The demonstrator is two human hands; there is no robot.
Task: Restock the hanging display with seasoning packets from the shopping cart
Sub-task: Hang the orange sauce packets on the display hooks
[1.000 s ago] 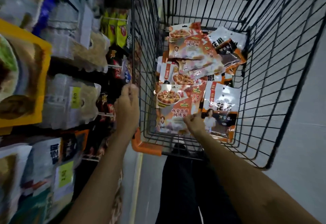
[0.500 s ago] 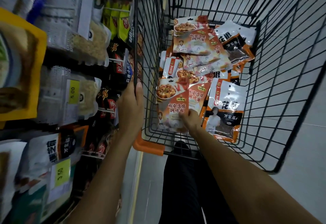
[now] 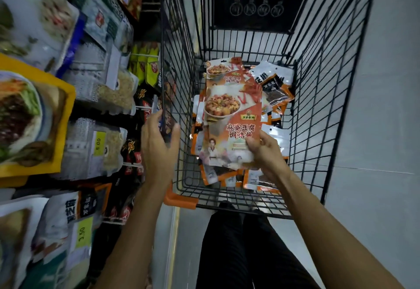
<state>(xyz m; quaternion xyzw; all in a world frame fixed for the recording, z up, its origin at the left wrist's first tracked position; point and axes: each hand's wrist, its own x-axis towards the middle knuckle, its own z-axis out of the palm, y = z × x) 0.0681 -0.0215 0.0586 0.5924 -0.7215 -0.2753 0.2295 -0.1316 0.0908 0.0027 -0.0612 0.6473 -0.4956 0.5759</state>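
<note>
Seasoning packet (image 3: 231, 127) lengthwise, top away, right grip (image 3: 266, 152)

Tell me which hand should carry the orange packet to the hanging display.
Right, probably. The right hand grips the orange packet by its lower corner, held over the cart. The left hand is open beside the hanging display, free to steady a peg.

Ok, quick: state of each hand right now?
Left hand: open, holding nothing, by the shopping cart's wire wall.
Right hand: grips a mapo tofu seasoning packet at its bottom corner.
</note>
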